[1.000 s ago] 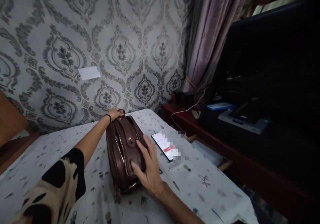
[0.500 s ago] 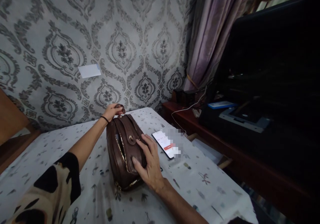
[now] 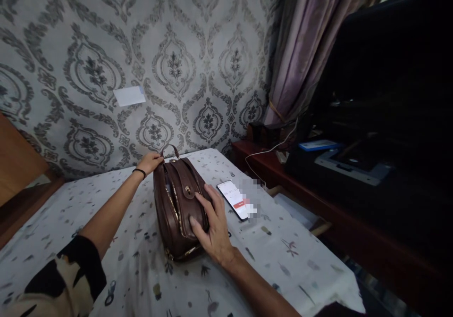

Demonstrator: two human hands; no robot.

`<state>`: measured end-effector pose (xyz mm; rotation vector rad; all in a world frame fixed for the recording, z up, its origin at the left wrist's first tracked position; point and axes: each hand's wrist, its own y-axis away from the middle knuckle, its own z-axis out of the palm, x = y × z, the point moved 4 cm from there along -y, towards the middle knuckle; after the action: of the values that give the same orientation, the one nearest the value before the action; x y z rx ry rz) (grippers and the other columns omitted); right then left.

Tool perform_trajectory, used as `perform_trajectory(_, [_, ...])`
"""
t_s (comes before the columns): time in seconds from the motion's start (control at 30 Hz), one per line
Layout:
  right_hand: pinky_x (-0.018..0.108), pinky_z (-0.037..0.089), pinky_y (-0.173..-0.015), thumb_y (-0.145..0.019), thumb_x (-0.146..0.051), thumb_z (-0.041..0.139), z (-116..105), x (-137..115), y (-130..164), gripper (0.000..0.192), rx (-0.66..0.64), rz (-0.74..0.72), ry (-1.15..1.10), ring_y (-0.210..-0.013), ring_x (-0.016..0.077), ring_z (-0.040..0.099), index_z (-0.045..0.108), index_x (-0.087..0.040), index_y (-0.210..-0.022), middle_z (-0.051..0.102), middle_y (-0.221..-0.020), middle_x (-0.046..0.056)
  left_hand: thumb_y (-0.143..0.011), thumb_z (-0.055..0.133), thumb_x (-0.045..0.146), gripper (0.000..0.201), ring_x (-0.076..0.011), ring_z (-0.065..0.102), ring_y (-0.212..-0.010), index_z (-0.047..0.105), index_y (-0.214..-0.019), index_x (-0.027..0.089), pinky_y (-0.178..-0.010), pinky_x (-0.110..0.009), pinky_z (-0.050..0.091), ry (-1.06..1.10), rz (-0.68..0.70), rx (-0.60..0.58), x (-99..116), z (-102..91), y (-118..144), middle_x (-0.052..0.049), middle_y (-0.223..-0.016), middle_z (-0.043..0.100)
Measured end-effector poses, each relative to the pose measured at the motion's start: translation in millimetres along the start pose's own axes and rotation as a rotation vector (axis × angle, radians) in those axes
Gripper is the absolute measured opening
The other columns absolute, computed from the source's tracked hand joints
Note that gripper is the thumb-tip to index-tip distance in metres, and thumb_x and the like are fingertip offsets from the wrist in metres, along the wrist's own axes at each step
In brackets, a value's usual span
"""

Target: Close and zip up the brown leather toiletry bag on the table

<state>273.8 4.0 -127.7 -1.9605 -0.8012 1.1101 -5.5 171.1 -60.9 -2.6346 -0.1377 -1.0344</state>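
A brown leather bag (image 3: 177, 213) with gold zippers and a gold clasp on its strap lies on the patterned white cloth. One front zipper (image 3: 174, 206) is partly apart, leaving a slit. At the bag's far left corner, my left hand (image 3: 149, 162) has its fingers curled on the edge; the fingertips are partly hidden. The looped carry handle (image 3: 171, 148) stands up free, just right of that hand. My right hand (image 3: 213, 227) rests with spread fingers on the bag's near right side, thumb and fingertips touching the leather. A phone (image 3: 233, 199) with a lit screen lies right of the bag.
The table's white cloth (image 3: 283, 270) reaches toward a dark red wooden desk (image 3: 255, 154) on the right. A white cable (image 3: 269, 151) hangs over that desk, and a half-out drawer (image 3: 293, 208) sits below. Patterned wallpaper rises behind; a wooden piece (image 3: 21, 156) stands at left.
My left hand has let go of the carry handle and moved left and down to the bag's corner. My right hand stays on the bag. The view has shifted slightly.
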Motion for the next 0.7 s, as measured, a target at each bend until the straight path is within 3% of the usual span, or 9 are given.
perform_trajectory(0.2, [0.058, 0.038, -0.116, -0.096, -0.031, 0.052, 0.8, 0.4, 0.2, 0.047, -0.004, 0.006, 0.0, -0.144, 0.0311, 0.038, 0.047, -0.025, -0.142, 0.04, -0.152, 0.013, -0.073, 0.056, 0.031, 0.02, -0.0187, 0.058, -0.07, 0.06, -0.058, 0.02, -0.06, -0.024, 0.037, 0.047, -0.009, 0.1, 3.8, 3.0, 7.7, 0.002, -0.052, 0.055])
perform_trajectory(0.37, [0.059, 0.038, -0.116, -0.096, -0.031, 0.052, 0.6, 0.5, 0.1, 0.047, -0.014, 0.0, 0.001, -0.144, 0.0319, 0.037, 0.045, -0.025, -0.142, 0.04, -0.152, 0.013, -0.079, 0.049, 0.03, 0.023, -0.0198, 0.062, -0.074, 0.056, -0.06, 0.019, -0.066, -0.026, 0.043, 0.154, 0.012, 0.153, 12.5, 8.5, 20.8, -0.002, -0.067, 0.067])
perform_trajectory(0.57, [0.058, 0.037, -0.116, -0.095, -0.031, 0.053, 0.1, 0.3, -1.2, 0.046, -0.011, 0.002, -0.012, -0.143, 0.0312, 0.038, 0.047, -0.024, -0.14, 0.042, -0.151, 0.013, -0.085, 0.046, 0.036, 0.025, -0.0223, 0.068, -0.094, 0.057, -0.07, 0.019, -0.085, -0.03, 0.05, 0.304, 0.082, 0.141, 23.5, 13.6, 36.9, -0.007, -0.086, 0.076])
perform_trajectory(0.7, [0.057, 0.036, -0.117, -0.095, -0.03, 0.055, 0.6, -0.2, -1.3, 0.046, -0.001, -0.003, -0.021, -0.145, 0.0302, 0.036, 0.048, -0.023, -0.139, 0.043, -0.151, 0.013, -0.079, 0.057, 0.045, 0.028, -0.0235, 0.067, -0.092, 0.059, -0.071, 0.019, -0.084, -0.031, 0.05, 0.339, 0.083, 0.083, 26.6, 10.0, 33.7, -0.006, -0.082, 0.074])
